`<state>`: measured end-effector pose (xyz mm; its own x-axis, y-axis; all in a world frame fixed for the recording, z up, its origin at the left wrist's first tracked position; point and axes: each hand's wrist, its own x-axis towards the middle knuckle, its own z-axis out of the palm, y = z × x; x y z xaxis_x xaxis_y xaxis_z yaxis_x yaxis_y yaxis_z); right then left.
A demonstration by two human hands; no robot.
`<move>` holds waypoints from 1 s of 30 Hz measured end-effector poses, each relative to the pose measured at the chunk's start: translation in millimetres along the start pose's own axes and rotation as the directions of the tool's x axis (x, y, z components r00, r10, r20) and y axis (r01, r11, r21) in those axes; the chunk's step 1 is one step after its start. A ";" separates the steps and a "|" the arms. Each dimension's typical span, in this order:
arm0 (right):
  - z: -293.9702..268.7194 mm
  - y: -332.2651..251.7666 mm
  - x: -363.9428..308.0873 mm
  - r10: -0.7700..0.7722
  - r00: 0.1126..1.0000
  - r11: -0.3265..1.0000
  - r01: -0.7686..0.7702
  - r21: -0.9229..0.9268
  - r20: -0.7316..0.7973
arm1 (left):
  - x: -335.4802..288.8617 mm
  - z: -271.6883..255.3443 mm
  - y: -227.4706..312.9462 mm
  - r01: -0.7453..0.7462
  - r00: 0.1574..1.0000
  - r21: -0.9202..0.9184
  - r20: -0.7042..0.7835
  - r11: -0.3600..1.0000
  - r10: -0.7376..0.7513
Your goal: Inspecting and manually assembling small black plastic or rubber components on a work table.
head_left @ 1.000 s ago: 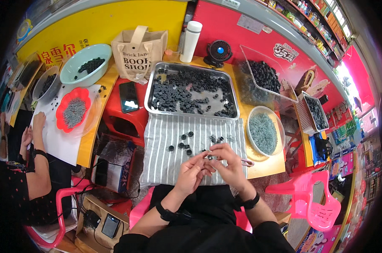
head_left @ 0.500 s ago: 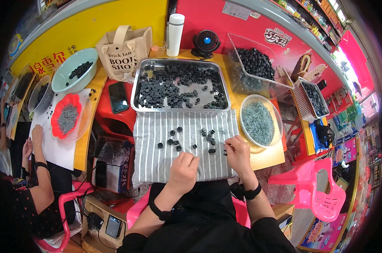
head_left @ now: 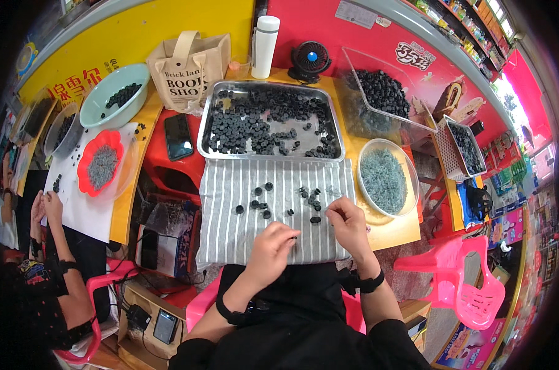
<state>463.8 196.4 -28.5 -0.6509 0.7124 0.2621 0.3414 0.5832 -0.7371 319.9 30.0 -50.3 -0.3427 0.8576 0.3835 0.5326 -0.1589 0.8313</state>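
Striped cloth [head_left: 227,237] below the metal tray [head_left: 273,158] carries two loose clusters of black round pieces [head_left: 255,203], just beyond the hands. Left hand [head_left: 271,251] fingers look pinched on a small dark bit [head_left: 294,237]; right hand [head_left: 350,226] fingers curl beside the right-hand cluster (can't tell if they grip anything). I'd pinch lightly, work low over the cloth, wrists clear of loose pieces.

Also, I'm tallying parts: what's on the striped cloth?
Scattered small black pieces lie on the striped cloth; anything behind the left hand or right hand is covered.
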 end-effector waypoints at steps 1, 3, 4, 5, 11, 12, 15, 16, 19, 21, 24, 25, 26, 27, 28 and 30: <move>0.5 -6.1 -1.8 0.095 0.995 0.978 -0.101 0.185 0.040 | -0.1 -4.4 -2.9 0.166 0.986 -0.307 0.020 0.937 -0.168; 6.9 -24.0 -2.1 0.157 0.988 0.942 -0.152 0.298 0.006 | -4.8 -5.5 -15.6 0.329 0.924 -0.747 0.128 0.577 -0.361; 9.1 -28.6 -2.5 0.220 0.975 0.892 -0.191 0.410 -0.023 | -6.8 -5.0 -18.7 0.330 0.923 -0.749 0.129 0.574 -0.362; 9.7 -27.0 -3.2 0.221 0.975 0.893 -0.193 0.407 -0.023 | -7.0 -5.3 -20.6 0.316 0.907 -0.870 0.159 0.379 -0.391; 19.7 -11.3 -20.9 0.201 0.967 0.933 -0.140 0.332 -0.159 | -7.2 -0.3 -27.7 0.233 0.915 -0.972 0.207 0.037 -0.346; 20.1 -10.6 -23.2 0.181 0.966 0.944 -0.119 0.307 -0.183 | -6.6 -0.1 -28.8 0.223 0.921 -0.974 0.199 0.034 -0.335; 25.6 -14.4 -25.3 0.149 0.967 0.960 -0.090 0.267 -0.209 | -5.2 0.0 -29.6 0.211 0.926 -0.977 0.193 0.021 -0.324; 28.4 -16.3 -25.3 0.137 0.967 0.964 -0.080 0.254 -0.214 | -5.0 -0.3 -29.1 0.210 0.926 -0.978 0.195 0.014 -0.323; 34.6 -16.7 -21.6 0.095 0.969 0.980 -0.050 0.194 -0.228 | -3.8 -1.3 -27.0 0.216 0.925 -0.976 0.193 0.035 -0.328; 35.5 -13.9 -20.6 0.075 0.969 0.985 -0.035 0.168 -0.234 | -3.6 -1.0 -27.0 0.211 0.927 -0.977 0.189 0.032 -0.325; 36.3 -13.9 -19.5 0.042 0.970 0.993 -0.015 0.116 -0.238 | -4.1 -0.7 -26.7 0.204 0.927 -0.978 0.183 0.032 -0.327; 36.6 -14.1 -19.1 0.028 0.971 0.996 -0.007 0.091 -0.238 | -4.3 -0.6 -26.5 0.201 0.927 -0.979 0.178 0.036 -0.331; 37.1 -13.9 -18.7 0.028 0.971 0.996 -0.007 0.090 -0.236 | -4.3 -0.7 -26.3 0.200 0.926 -0.979 0.178 0.035 -0.332; 37.6 -13.5 -18.3 0.024 0.971 0.996 -0.004 0.085 -0.238 | -4.3 -0.8 -26.0 0.198 0.928 -0.979 0.176 0.036 -0.329; 38.1 -13.3 -18.1 0.020 0.970 0.997 0.000 0.080 -0.240 | -4.3 -0.9 -26.1 0.197 0.929 -0.980 0.174 0.037 -0.326; 38.9 -16.6 -17.4 0.051 0.970 0.994 -0.027 0.105 -0.238 | -4.4 -1.2 -26.6 0.193 0.929 -0.981 0.172 0.033 -0.327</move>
<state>443.0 159.2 -45.0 -0.4521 0.8140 0.3647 0.2860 0.5196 -0.8051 306.3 29.9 -73.5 -0.3593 0.9331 0.0155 -0.8075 -0.3191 0.4961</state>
